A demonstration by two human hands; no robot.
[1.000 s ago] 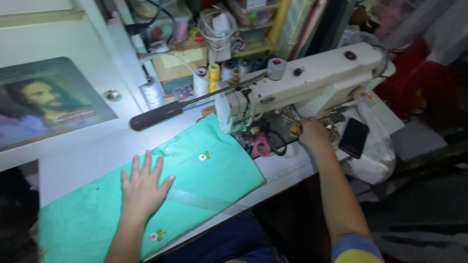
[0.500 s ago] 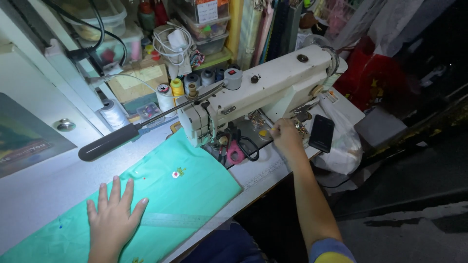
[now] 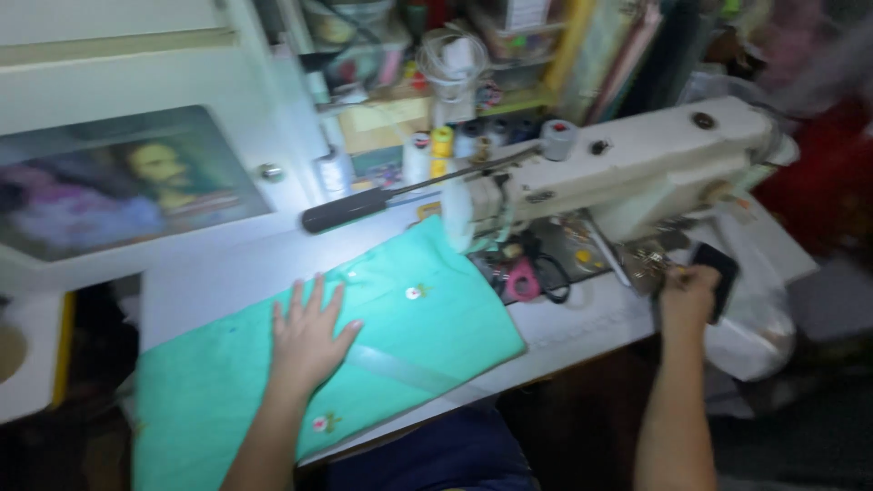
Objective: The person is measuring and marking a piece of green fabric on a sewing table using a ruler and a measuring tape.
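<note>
Pressing green cloth [image 3: 364, 345] flat: left hand [image 3: 309, 332], fingers spread. Right hand [image 3: 688, 289] curled at sewing machine [image 3: 627, 173] base; grip unclear.

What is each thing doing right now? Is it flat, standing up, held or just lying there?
Green cloth: spread flat on the table, pressed down by the left hand.
Left hand: open, fingers spread, palm on the cloth.
Right hand: closed around something small beside the machine; too blurred to tell what.
Sewing machine: upright.
Pink scissors: lying flat, untouched.
Yellow thread spool: standing upright.
</note>
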